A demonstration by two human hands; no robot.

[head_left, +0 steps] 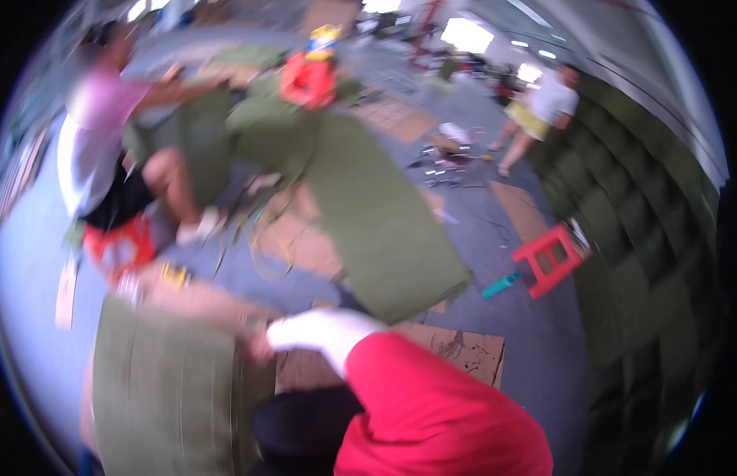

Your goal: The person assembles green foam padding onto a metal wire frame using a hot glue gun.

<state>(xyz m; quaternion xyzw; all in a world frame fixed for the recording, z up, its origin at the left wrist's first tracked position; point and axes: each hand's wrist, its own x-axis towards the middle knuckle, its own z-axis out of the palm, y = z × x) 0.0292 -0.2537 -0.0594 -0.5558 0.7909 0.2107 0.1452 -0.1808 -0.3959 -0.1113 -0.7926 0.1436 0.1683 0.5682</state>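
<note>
The right hand [317,332], in a white glove below a red sleeve, rests at the edge of an olive-green upholstered panel [166,397] at lower left; blur hides whether its grip is clenched. A bare forearm lies across the panel's top; the left hand cannot be made out. A red stool [549,258] lies on the floor [527,349].

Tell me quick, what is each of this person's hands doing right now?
Left hand: blurred at the edge of the green cushion; grip cannot be told.
Right hand: in a white glove beside the same cushion; open or closed cannot be told.
</note>
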